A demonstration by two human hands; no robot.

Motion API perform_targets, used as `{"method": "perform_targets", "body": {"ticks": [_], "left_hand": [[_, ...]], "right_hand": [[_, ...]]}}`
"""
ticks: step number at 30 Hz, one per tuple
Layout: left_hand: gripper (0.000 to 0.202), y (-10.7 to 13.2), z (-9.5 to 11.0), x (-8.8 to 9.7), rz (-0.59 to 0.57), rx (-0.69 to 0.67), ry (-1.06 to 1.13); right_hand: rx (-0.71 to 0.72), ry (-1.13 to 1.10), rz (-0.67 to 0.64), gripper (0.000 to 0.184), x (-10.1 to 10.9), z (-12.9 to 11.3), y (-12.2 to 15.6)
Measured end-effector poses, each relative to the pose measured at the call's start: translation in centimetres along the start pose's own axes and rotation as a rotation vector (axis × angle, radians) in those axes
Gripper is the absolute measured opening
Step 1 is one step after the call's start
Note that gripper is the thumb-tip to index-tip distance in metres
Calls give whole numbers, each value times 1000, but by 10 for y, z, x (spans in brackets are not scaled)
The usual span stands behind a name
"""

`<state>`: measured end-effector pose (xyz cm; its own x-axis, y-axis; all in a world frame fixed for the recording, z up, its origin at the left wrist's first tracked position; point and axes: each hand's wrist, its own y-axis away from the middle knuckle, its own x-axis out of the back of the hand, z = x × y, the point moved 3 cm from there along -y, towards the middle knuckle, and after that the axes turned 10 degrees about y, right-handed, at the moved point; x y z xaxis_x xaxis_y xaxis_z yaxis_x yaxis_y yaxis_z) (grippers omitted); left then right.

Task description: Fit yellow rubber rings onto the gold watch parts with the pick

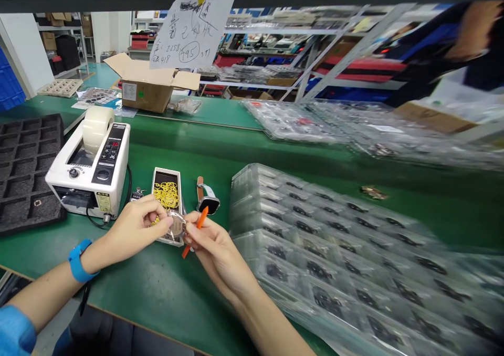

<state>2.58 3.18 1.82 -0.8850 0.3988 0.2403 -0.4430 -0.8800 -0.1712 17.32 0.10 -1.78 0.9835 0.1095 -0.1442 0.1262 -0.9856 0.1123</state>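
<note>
A round, shiny metal watch case (177,226) is pinched between my two hands above the near end of a small white box (179,181). My left hand (137,222) has its thumb and finger on the left rim, with a bit of yellow showing by its curled fingers. From the other side, my right hand (216,248) grips the case and also holds a slim orange stick (202,218) slanting between its fingers. Yellow rings (165,193) lie heaped in the box. Just right of it rests a square-faced watch (208,205) with a light strap.
A white tape dispenser (88,172) stands left, beside a black foam tray (27,172). Stacked clear plastic trays (315,240) holding dark parts fill the right. Behind are an open carton (145,91) and a hanging handwritten paper (189,30). Another person's blurred arm (472,35) appears upper right.
</note>
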Motion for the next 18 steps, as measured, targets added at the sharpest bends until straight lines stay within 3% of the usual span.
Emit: {"method": "perform_targets", "body": {"ticks": [6,10,13,18], "left_hand": [[17,5,3,-4,111,-174,-385],[8,8,2,1,256,-231,-575],[10,11,5,4,335,-419,-503],[13,11,5,-2,198,-634,-356]], "right_hand": [[33,52,35,39,0,-1,1],[36,74,88,41,2,0,-1],[39,64,97,42,3,1,-2],[23,-58,11,39,-2,2,-1]]}}
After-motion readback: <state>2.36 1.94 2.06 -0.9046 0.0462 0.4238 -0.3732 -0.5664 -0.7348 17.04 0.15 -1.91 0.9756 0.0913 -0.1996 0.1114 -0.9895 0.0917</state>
